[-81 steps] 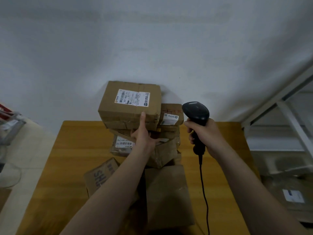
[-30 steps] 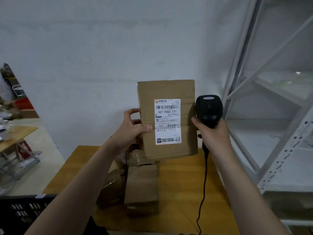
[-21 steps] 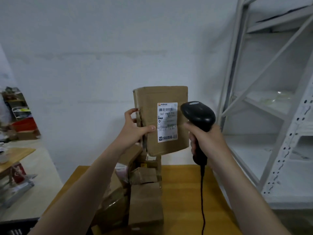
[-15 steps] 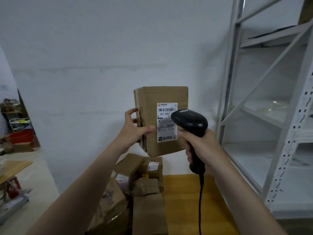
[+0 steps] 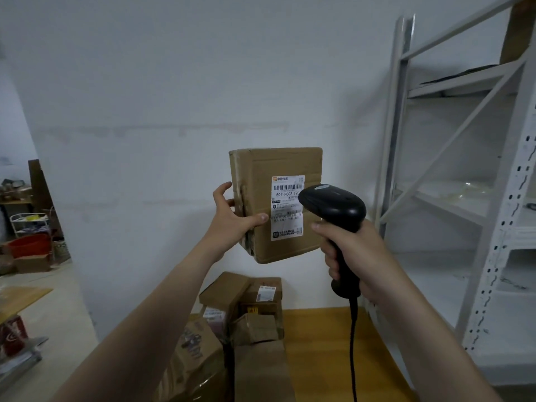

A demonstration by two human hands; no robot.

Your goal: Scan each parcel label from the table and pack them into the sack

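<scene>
My left hand (image 5: 230,223) grips a brown cardboard parcel (image 5: 261,163) by its left edge and holds it upright in the air, its white label (image 5: 285,216) facing me. My right hand (image 5: 352,250) grips the handle of a black corded barcode scanner (image 5: 333,206); the scanner's head overlaps the label's right side. Several more brown parcels (image 5: 246,309) lie piled on the wooden table (image 5: 319,338) below. No sack is in view.
A white metal shelving rack (image 5: 470,175) stands close on the right. A white wall is right behind the table. At the far left are a red tub (image 5: 30,245), a small box and other clutter on the floor. The scanner's cable (image 5: 352,343) hangs down over the table.
Since the earliest frame my left hand has lifted the labelled parcel off the pile and turned its label to me. The scanner has moved left, in front of the label.
</scene>
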